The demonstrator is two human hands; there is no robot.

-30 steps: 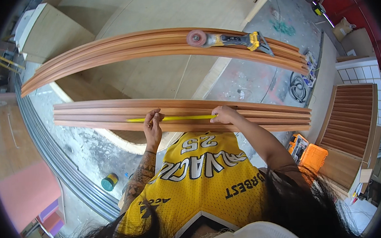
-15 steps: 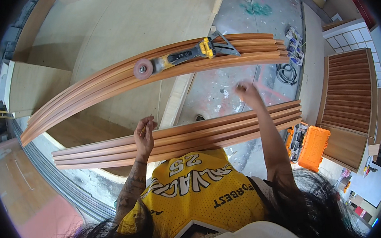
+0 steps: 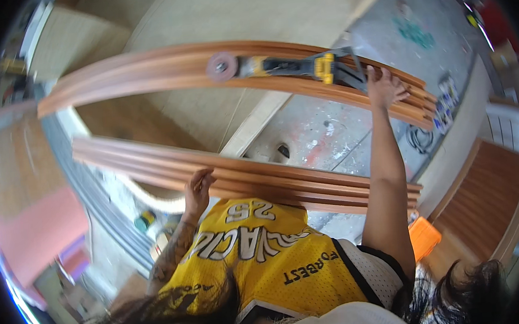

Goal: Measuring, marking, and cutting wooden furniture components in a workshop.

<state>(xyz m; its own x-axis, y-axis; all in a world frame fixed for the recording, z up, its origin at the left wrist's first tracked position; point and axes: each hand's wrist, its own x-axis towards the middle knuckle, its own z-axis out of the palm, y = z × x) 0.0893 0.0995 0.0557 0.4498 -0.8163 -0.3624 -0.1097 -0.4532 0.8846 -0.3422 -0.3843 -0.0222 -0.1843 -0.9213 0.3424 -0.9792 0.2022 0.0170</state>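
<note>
My left hand (image 3: 199, 191) hovers at the near fluted wood-look panel (image 3: 260, 177), fingers curled into a pinch; whatever they hold is hidden. My right hand (image 3: 385, 88) is stretched out over the right part of a second fluted panel (image 3: 163, 69), farther off, its fingers spread. Beside its fingertips lies a grey metal triangular square (image 3: 355, 65), blurred; whether they touch it, I cannot tell. A yellow and black cordless angle grinder (image 3: 283, 66) with a round pinkish disc (image 3: 223, 66) rests on the same far panel.
Under the panels is a pale plywood structure with a timber edge (image 3: 259, 121). Paint-spotted concrete floor (image 3: 323, 130) shows at the right. A coiled grey hose (image 3: 419, 139), an orange case (image 3: 425, 238) and a brown slatted panel (image 3: 484, 188) lie farther right. Grey strips (image 3: 93, 197) run along the left.
My right hand has moved up and right from the gap between the panels to the far panel, and its fingers have spread. My left hand stays by the near panel. The whole view has turned.
</note>
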